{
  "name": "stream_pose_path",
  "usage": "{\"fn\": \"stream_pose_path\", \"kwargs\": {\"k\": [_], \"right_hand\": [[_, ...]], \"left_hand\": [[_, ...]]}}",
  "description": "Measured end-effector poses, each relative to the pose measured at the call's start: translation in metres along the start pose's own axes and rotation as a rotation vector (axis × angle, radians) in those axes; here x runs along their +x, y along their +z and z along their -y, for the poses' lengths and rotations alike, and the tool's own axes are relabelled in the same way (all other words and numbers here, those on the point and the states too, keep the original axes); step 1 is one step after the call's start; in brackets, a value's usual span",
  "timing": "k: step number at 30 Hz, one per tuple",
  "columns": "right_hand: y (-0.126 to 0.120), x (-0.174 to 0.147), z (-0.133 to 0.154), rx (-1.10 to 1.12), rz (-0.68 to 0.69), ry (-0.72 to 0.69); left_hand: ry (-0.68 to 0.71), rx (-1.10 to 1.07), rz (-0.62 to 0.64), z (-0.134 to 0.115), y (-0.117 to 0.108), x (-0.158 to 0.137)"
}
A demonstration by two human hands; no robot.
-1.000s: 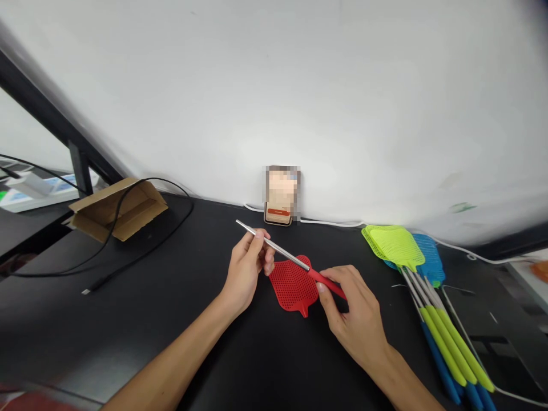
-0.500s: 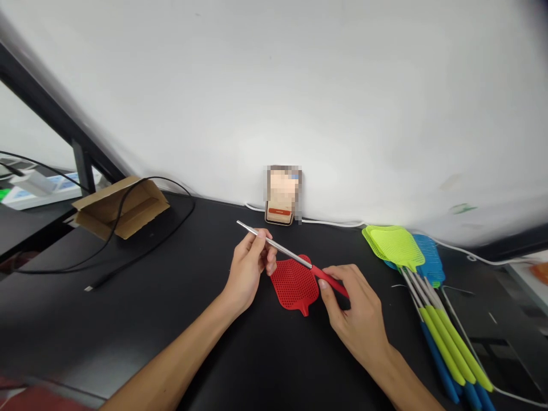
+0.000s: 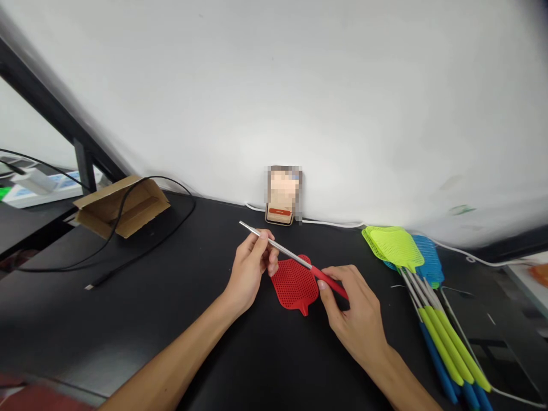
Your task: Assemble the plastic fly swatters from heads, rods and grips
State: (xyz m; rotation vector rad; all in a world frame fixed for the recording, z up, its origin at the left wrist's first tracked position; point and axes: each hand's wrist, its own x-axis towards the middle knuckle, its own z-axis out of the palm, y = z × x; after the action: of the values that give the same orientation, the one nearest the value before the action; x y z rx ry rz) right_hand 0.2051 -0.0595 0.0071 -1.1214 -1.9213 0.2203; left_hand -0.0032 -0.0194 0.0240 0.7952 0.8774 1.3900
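Between my two hands, a fly swatter handle (image 3: 291, 254) with a silver metal rod and a red grip slants above the table. My left hand (image 3: 252, 265) pinches the rod close to its bare end. Around the red grip at the other end, the fingers of my right hand (image 3: 353, 302) are closed. Under the rod, a red perforated fly swatter head (image 3: 295, 285) lies flat on the black table, its short socket pointing toward me and apart from the rod. Part of the head is hidden by the rod and my left fingertips.
Several green and blue fly swatters (image 3: 436, 314) lie in a pile at the right. A phone (image 3: 280, 200) leans on the white wall. An open cardboard box (image 3: 124, 211) and a black cable (image 3: 141, 257) occupy the left side. A white cable (image 3: 334, 223) runs along the wall.
The rod's bare end has shifted very slightly right, along with my left hand. Both hands keep the same hold, and the red swatter head stays in place.
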Motion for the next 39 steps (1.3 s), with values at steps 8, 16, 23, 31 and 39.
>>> {"fn": "stream_pose_path", "kwargs": {"k": [8,16,23,31,39], "right_hand": [[0.001,-0.001,0.001,0.012,0.0,-0.018],[0.001,-0.001,0.002,0.01,-0.018,-0.056],[0.001,-0.001,0.001,-0.008,-0.036,-0.124],[0.002,-0.003,0.002,-0.017,-0.025,-0.149],[0.002,-0.002,0.002,-0.037,-0.035,-0.17]], "left_hand": [[-0.032,0.036,0.06,0.001,-0.001,-0.001],[0.003,0.011,0.012,0.0,-0.006,0.003],[0.022,0.084,0.008,-0.001,-0.005,0.002],[-0.035,0.162,0.184,0.009,0.001,-0.005],[-0.063,0.086,0.138,0.007,0.001,-0.004]]}}
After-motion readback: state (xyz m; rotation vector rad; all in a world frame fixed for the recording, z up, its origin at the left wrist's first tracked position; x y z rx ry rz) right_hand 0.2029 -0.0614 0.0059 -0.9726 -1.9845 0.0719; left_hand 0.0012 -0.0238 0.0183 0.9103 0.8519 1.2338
